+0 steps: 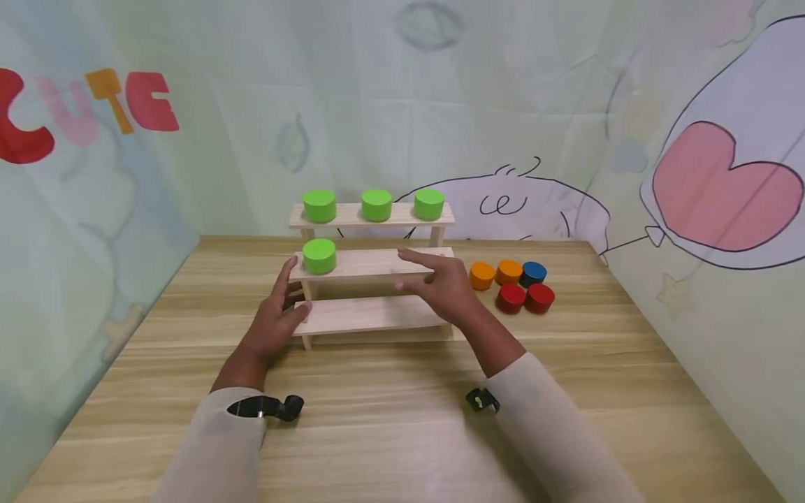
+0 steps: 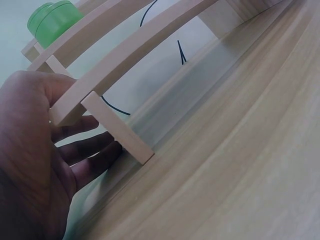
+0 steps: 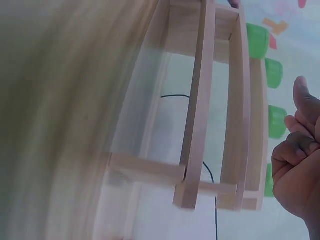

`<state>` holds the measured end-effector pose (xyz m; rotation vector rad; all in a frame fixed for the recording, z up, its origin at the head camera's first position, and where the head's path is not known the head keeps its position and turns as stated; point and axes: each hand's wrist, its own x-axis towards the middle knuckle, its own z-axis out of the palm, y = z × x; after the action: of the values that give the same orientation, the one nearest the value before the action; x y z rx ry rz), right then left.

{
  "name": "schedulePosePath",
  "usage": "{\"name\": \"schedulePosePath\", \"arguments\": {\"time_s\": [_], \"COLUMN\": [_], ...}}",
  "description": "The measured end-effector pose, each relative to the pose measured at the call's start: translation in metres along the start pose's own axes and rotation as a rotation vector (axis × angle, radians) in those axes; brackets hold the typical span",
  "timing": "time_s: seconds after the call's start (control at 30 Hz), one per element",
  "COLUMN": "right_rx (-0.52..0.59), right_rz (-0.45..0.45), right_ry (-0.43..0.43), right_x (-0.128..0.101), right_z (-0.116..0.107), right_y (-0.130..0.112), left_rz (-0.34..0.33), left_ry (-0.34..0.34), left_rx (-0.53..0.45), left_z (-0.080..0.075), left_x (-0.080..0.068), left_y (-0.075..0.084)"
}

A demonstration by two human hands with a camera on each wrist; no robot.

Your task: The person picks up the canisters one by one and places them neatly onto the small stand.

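Observation:
A three-tier wooden stand [image 1: 371,316] faces me. Three green round blocks [image 1: 376,205] sit along its top tier, and another green block [image 1: 319,256] is at the left end of the middle tier. My left hand [image 1: 272,326] grips the stand's left end, thumb at the lowest board [image 2: 125,60] and fingers reaching behind its leg. Over the right part of the middle tier hovers my right hand [image 1: 448,290], with nothing between its parted thumb and index finger. In the right wrist view, the right hand [image 3: 300,165] shows its other fingers curled in.
Right of the stand, on the wood-grain table [image 1: 390,419], is a group of loose round blocks: two orange [image 1: 481,276], one blue [image 1: 534,273] and two red [image 1: 511,298]. A printed curtain [image 1: 220,168] rises behind the table and along both sides.

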<state>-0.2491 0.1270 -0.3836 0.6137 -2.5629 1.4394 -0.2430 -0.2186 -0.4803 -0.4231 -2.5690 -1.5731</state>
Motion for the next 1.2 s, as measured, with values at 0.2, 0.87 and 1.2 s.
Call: {"name": "schedulePosePath", "arguments": {"time_s": [0.2, 0.87, 1.2], "right_rx": [0.001, -0.032, 0.005], "right_rz": [0.040, 0.133, 0.306], "right_ry": [0.060, 0.211, 0.224], "right_x": [-0.020, -0.043, -0.043], "right_z": [-0.019, -0.072, -0.093], "right_y": [0.011, 0.051, 0.082], "left_rz": [0.004, 0.006, 0.010], "left_ry": [0.000, 0.005, -0.006], "left_rx": [-0.001, 0.003, 0.001], "left_z": [0.001, -0.003, -0.001], "left_x": [0.000, 0.002, 0.002], "left_y": [0.000, -0.001, 0.001]}}
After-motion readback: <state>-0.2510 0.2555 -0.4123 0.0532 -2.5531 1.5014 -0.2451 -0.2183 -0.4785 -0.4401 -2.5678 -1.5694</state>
